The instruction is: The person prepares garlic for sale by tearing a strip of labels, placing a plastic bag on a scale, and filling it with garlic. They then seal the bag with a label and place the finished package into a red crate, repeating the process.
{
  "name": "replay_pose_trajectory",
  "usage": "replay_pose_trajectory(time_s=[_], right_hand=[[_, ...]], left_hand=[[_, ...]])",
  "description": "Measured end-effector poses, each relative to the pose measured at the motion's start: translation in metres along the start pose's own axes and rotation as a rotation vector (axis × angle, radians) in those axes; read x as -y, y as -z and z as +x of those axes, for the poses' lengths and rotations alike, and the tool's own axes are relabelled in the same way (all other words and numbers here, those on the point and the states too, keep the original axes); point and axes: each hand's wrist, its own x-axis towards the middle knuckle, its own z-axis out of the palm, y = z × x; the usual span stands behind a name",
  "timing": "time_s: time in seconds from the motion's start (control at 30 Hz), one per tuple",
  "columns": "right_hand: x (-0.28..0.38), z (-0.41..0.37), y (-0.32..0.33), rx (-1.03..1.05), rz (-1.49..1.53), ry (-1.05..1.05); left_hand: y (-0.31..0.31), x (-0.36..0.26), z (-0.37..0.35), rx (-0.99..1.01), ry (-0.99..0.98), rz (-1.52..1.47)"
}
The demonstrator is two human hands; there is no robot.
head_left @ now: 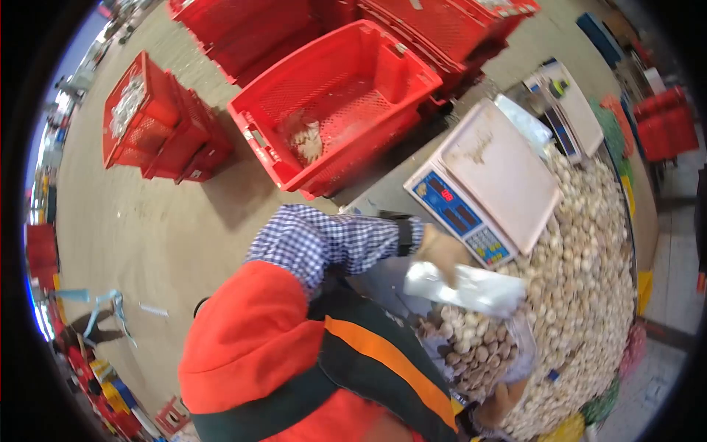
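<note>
My left hand [442,254], in a checked sleeve with a black band at the wrist, grips the white glossy edge of a plastic bag [464,289]; motion blurs it a little. Lower down, my right hand [507,399] is closed at the bag's near side, its fingertips partly hidden. Between the hands show small round brownish bulbs [482,350] that look like garlic, in shade. Beside and beyond both hands spreads a large heap of pale bulbs [582,295] on the table. A scale [501,177] with a lit red display stands just past my left hand, its white pan bare.
A large red crate [339,158] stands left of the scale, with a little pale matter inside. Stacked red crates [166,132] stand on the floor further left. A second scale [567,110] sits at the table's far end. Coloured mesh [611,401] lies along the table edge.
</note>
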Motion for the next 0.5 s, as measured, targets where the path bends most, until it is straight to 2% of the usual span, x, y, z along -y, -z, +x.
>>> replay_pose_trajectory(time_s=[0.07, 0.1, 0.17, 0.2, 0.23, 0.27, 0.33, 0.37, 0.43, 0.47, 0.5], right_hand=[[-0.004, -0.006, -0.017, 0.052, -0.23, 0.001], [-0.006, -0.009, -0.027, 0.079, -0.343, 0.006], [0.004, 0.0, -0.052, 0.247, 0.272, -0.273], [-0.002, 0.009, -0.051, 0.332, -0.234, -0.111], [0.002, 0.007, -0.061, 0.364, 0.02, -0.178], [0.005, 0.004, -0.077, 0.405, 0.282, -0.226], [-0.02, 0.004, -0.087, 0.412, 0.287, -0.123], [-0.026, 0.003, -0.092, 0.417, 0.312, -0.113], [-0.027, 0.002, -0.103, 0.442, 0.297, -0.067], [-0.039, 0.0, -0.107, 0.47, 0.267, -0.069], [-0.046, -0.003, -0.107, 0.486, 0.018, -0.035]], left_hand=[[-0.033, 0.045, -0.007, -0.06, 0.204, 0.544], [-0.041, 0.058, -0.011, -0.057, 0.431, 0.604], [-0.046, 0.062, -0.028, -0.401, 0.294, 0.741], [-0.05, 0.017, -0.035, -0.494, 0.402, 0.826], [-0.045, 0.007, -0.033, -0.428, 0.465, 0.865], [-0.053, 0.01, -0.038, -0.4, 0.437, 0.872], [-0.062, 0.006, -0.045, -0.691, 0.213, 0.475], [-0.07, 0.0, -0.045, -0.674, 0.202, 0.486], [-0.09, -0.032, -0.052, -0.433, 0.149, -0.736], [-0.102, -0.053, -0.053, -0.394, 0.123, -0.974], [-0.115, -0.064, -0.048, -0.456, 0.069, -1.069]])
